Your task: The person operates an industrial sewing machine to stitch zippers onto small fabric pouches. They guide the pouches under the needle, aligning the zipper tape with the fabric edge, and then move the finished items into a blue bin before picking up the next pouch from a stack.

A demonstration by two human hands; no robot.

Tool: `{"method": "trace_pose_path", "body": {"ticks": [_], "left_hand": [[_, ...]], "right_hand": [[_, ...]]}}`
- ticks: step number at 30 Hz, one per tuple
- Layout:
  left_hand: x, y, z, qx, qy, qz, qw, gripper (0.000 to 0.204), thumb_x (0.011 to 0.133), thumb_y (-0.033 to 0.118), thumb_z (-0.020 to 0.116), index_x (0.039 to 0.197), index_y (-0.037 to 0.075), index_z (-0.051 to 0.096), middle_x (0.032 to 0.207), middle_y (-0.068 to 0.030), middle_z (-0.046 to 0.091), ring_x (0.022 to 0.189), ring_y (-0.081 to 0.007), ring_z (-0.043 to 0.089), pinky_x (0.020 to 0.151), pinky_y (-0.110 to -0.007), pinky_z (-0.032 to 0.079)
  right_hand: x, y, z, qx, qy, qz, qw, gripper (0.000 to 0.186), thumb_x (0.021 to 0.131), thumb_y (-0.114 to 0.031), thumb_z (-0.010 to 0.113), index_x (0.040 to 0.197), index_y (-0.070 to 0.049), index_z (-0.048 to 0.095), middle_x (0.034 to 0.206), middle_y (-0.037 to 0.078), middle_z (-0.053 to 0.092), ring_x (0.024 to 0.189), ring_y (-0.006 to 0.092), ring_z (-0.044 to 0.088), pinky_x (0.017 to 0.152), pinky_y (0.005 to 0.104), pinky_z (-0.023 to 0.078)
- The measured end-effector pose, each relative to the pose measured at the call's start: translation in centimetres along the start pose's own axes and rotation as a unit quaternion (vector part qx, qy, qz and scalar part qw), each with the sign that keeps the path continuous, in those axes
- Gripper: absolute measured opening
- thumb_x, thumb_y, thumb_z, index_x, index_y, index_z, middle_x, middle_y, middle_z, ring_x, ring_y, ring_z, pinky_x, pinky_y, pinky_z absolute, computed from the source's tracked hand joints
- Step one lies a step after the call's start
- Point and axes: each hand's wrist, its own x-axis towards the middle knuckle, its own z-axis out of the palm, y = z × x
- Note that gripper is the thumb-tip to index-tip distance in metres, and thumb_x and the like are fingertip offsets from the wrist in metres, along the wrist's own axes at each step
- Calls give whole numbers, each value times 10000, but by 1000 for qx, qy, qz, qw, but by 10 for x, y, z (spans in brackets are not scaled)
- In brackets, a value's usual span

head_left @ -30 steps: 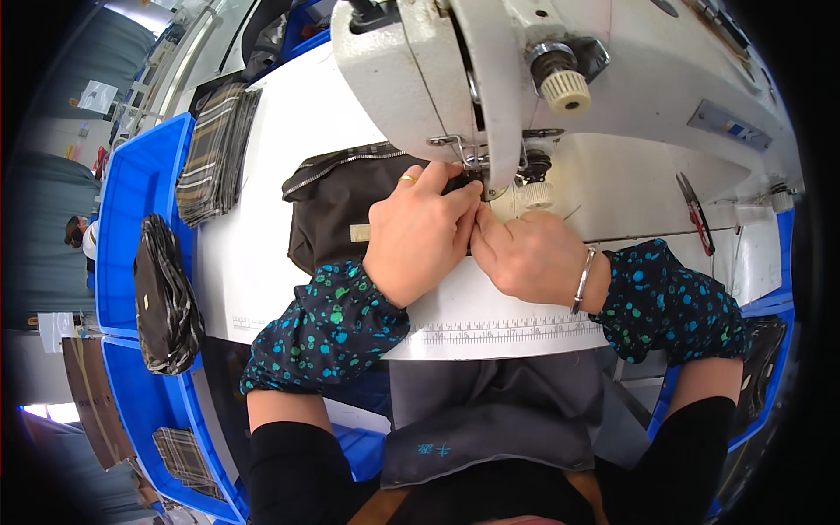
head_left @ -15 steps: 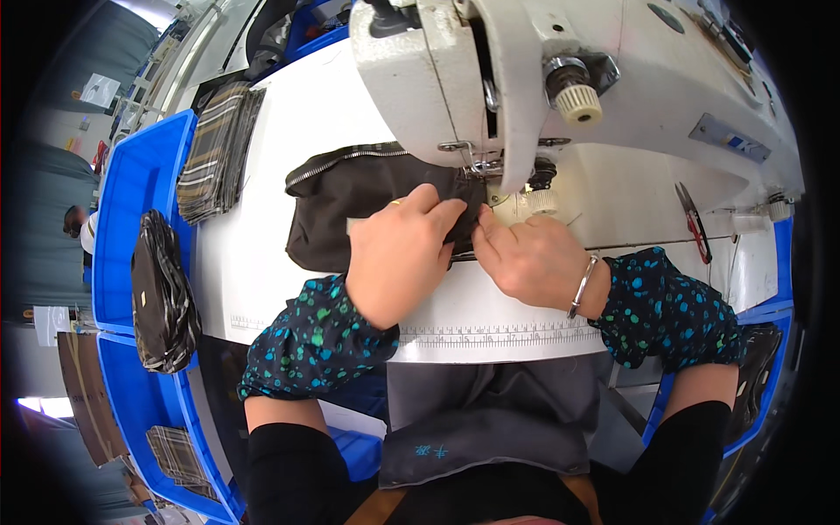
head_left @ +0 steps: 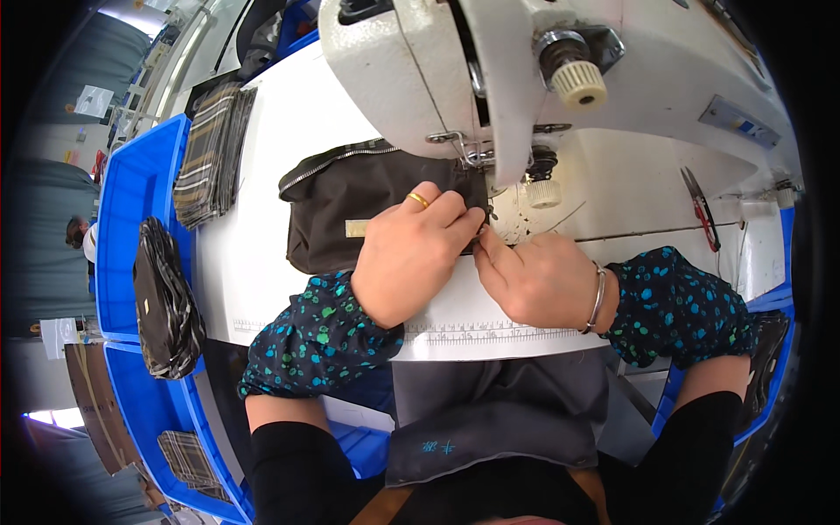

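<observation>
A dark brown fabric pouch with a metal zipper along its far edge lies flat under the head of a white sewing machine. Its right edge sits by the presser foot. My left hand rests across the pouch, with thumb and fingers closed on its right edge. Beside it, my right hand pinches the near right corner of the same pouch. The two hands' fingertips nearly meet there. A small pale label shows next to my left hand. The fingertips' exact grip on the fabric is partly hidden.
Red-handled scissors lie on the white table at right. A stack of plaid fabric pieces sits at the left edge. Blue bins stand left of the table, with a dark bundle of pouches over their edge.
My left fingers have moved toward the pouch's right edge, uncovering more of the label. My right hand has come slightly nearer me. The whole view has shifted a little.
</observation>
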Motion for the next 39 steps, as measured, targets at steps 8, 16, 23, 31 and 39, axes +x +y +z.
{"method": "trace_pose_path", "body": {"ticks": [8,16,23,31,39], "left_hand": [[3,-1,10,-10,27,-3,1000,328,704,73,777,1028,115,794,877,15,640,839,-205,648,649,-340,558],[17,-22,26,-14,82,14,996,270,745,99,740,1012,74,772,942,-32,643,933,-252,640,721,-376,567],[10,-8,8,42,41,-39,998,283,785,129,718,1063,106,763,928,-22,665,935,-236,654,778,-358,529],[6,-13,-1,38,60,11,997,283,728,131,715,1004,133,777,903,8,652,915,-212,627,814,-340,515],[10,-16,12,-63,43,-19,997,292,700,50,738,983,93,795,911,-1,676,881,-235,644,730,-350,538]], "right_hand": [[0,-1,1,23,4,4,1000,335,767,-141,674,996,93,743,1047,329,731,514,162,631,468,287,497],[7,13,6,2,-13,45,999,310,792,-117,671,1020,85,727,1095,314,737,550,186,663,493,315,535],[2,12,9,25,1,81,996,285,817,-121,674,1047,34,740,1177,245,732,557,164,651,500,304,527],[4,3,7,79,-14,102,992,333,846,-146,656,1127,22,715,1242,231,711,541,160,661,476,318,533],[5,2,8,93,-11,89,992,372,844,-141,650,1145,72,702,1225,305,696,509,184,655,459,331,535]]}}
